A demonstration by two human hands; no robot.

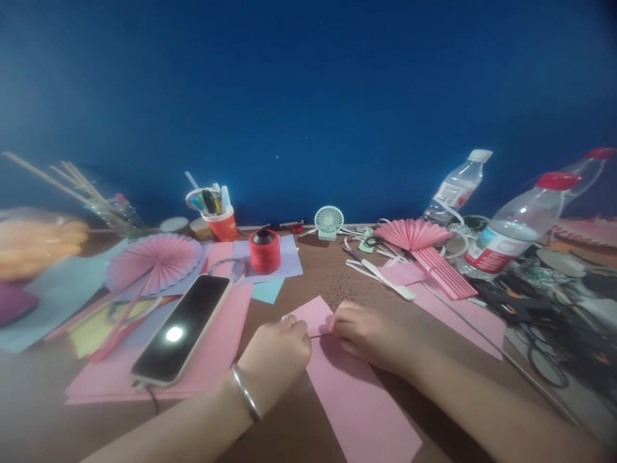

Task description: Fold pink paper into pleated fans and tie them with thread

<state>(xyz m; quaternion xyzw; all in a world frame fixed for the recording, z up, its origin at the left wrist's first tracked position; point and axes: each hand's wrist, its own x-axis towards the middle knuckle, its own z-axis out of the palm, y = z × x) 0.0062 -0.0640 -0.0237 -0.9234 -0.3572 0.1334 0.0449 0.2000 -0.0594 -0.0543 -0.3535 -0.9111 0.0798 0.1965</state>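
Pink paper strip (360, 399) lies on the brown table (318, 270), to the right of the red spool (265, 257) and nearer to me than it is. My left hand (280, 347) and my right hand (369, 333) hold its opposite long edges, fingers curled narrow and pinching the paper at either end of a crease; some fingertips are hidden. Left of the spool and closer to me, a phone (186, 325) rests on pink sheets (224, 347), and a round pleated fan (161, 260) lies farther left. Right of the spool stands a small pale fan (328, 222), and well to its right lies a pink pleated piece (414, 235)
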